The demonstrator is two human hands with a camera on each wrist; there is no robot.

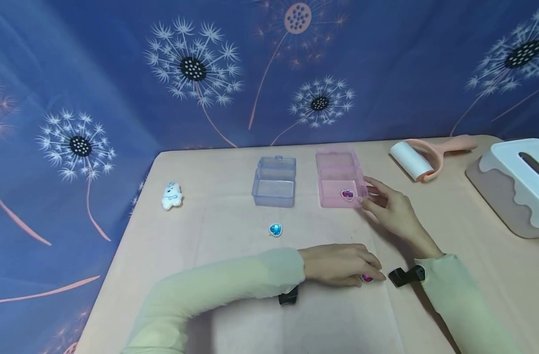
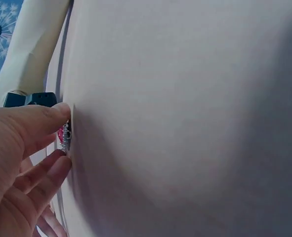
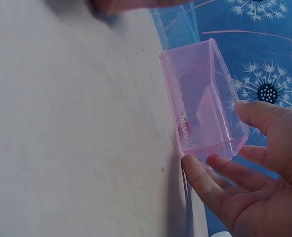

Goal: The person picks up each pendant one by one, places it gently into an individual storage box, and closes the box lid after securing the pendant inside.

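Note:
A pink open box (image 1: 340, 172) stands right of centre, with one pink heart gem (image 1: 347, 194) in its front compartment. The right hand (image 1: 395, 211) holds the box's right front corner between thumb and fingers; the right wrist view shows the thumb (image 3: 259, 114) on its rim. Nearer the front, the left hand (image 1: 342, 265) has its thumb and fingers around a second pink gem (image 1: 366, 279) at the table surface, seen edge-on as a silver-rimmed gem (image 2: 65, 134) in the left wrist view. A blue heart gem (image 1: 276, 229) lies on the table, left of both hands.
A blue-grey open box (image 1: 275, 182) stands left of the pink one. A small white plush figure (image 1: 172, 195) lies at the left. Toward the back right are a lint roller (image 1: 412, 160) and a white-and-grey tissue box (image 1: 517, 182). Behind the table hangs a blue dandelion cloth (image 1: 269, 73).

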